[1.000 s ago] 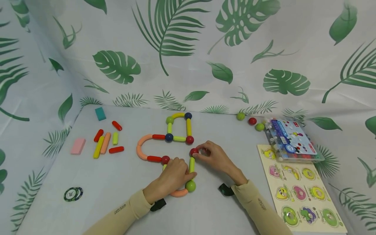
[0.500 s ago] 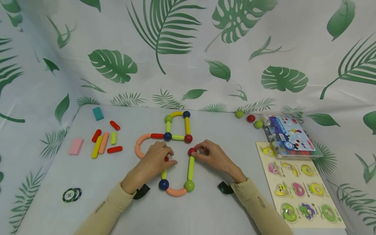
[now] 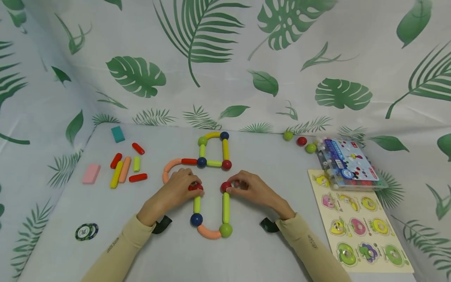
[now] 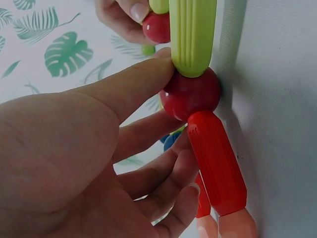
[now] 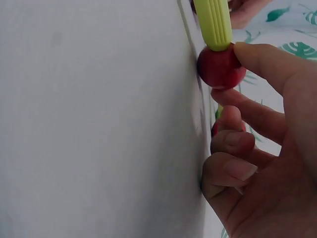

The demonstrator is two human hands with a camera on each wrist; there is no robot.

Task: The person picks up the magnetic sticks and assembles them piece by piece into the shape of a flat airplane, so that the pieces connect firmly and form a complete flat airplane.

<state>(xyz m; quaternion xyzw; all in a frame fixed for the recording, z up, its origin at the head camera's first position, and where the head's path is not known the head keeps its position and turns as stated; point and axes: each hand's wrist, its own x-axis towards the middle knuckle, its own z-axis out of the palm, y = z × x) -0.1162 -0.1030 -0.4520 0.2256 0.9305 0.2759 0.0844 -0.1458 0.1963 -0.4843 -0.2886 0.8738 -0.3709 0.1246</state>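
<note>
1. Red ball (image 3: 195, 187) is pinched by your left hand (image 3: 175, 190), thumb and fingers curled around it; it sits at the far end of the short green stick (image 3: 197, 204).
2. Your right hand (image 3: 251, 189) pinches the other red ball (image 3: 225, 186), which tops the long green stick (image 3: 226, 207).
3. Both sticks have their long axis pointing away from you, side by side (a narrow gap is between them), joined at the near end by a blue ball (image 3: 196, 219), an orange curve (image 3: 208, 232) and a green ball (image 3: 226, 230).
4. You have bare table (image 3: 246, 250) near you; the puzzle board (image 3: 359, 225) lies well apart on the right.
</note>
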